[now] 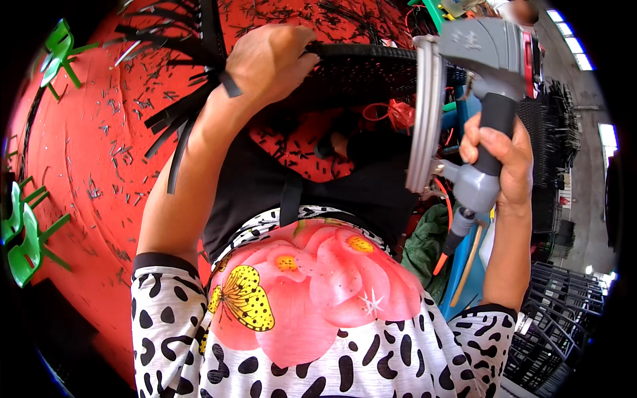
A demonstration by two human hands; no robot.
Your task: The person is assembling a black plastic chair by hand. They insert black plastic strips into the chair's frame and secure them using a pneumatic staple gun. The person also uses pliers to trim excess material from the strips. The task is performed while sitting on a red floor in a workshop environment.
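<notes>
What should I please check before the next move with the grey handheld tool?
1. Right hand wrapped around the grip of the grey handheld tool: ok.
2. Left hand holding the edge of the dark woven piece: appears ok.
3. Left hand apart from the tool: ok.
4. Black strips clear of the left wrist: not ok, one overlaps it.
5. Right hand clear of any trigger: cannot tell.

Green plastic chairs are being supported by a red floor covering at left, while dark metal frames and, higher in view, bright panes are being seen at far right.
</notes>
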